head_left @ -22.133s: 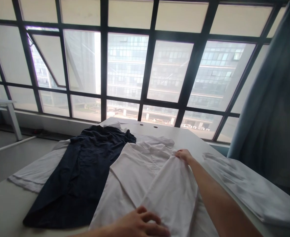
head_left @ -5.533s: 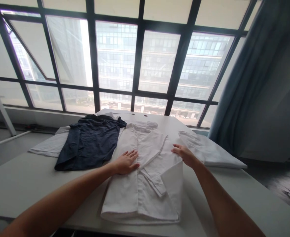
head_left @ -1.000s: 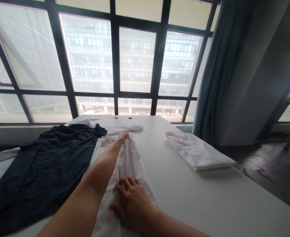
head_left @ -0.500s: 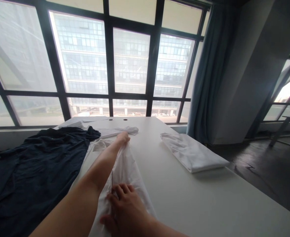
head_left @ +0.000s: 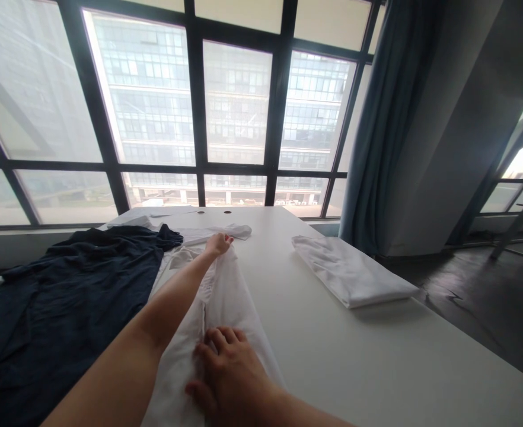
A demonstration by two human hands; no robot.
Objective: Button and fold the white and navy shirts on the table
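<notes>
A white shirt (head_left: 237,296) lies stretched lengthwise in front of me on the white table (head_left: 332,362). At its far end my left hand (head_left: 220,243) is closed, with the fingers pinching the cloth. Nearer to me, my right hand (head_left: 235,370) rests on the shirt beside a long crease. Its fingers are slightly bent and its thumb stands apart, pressing on the fabric rather than gripping it. A sleeve-like white piece (head_left: 239,231) reaches out past my left hand. My left forearm hides part of the shirt.
A dark navy garment (head_left: 79,296) is spread to the left, next to the white shirt. On the right edge of the table sits a folded white cloth (head_left: 354,273). More white fabric (head_left: 132,222) lies at the far left. Windows and a blue curtain (head_left: 368,166) stand behind.
My left hand has shifted slightly left and turned, its arm moving left with it. More of the shirt now shows between my arms. My right hand stays nearly in place.
</notes>
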